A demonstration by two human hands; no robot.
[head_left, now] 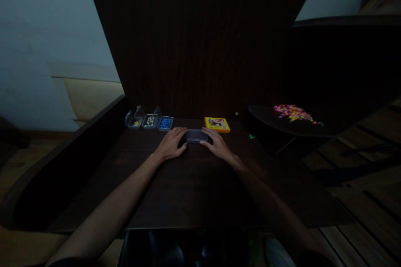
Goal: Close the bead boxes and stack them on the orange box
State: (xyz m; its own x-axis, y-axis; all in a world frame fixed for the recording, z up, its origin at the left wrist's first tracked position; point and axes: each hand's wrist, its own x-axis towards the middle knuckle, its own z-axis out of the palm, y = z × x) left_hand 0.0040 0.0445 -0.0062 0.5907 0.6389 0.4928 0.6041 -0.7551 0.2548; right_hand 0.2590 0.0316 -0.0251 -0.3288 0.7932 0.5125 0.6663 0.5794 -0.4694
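A small clear plastic box lies flat on the dark wooden desk between my hands. My left hand holds its left end, fingers along the far corner and thumb at the near one. At the right end, my right hand grips it the same way, thumb in front and fingers behind. A few tiny marks or bits show near the box's front edge, too small to make out. Just behind my right hand lies a flat yellow box with a printed picture on top.
Along the back left stand open-lidded clear boxes, with blue pieces, whitish pieces and yellow pieces. Colourful beads are heaped on a raised shelf at right. A raised side panel borders the desk's left.
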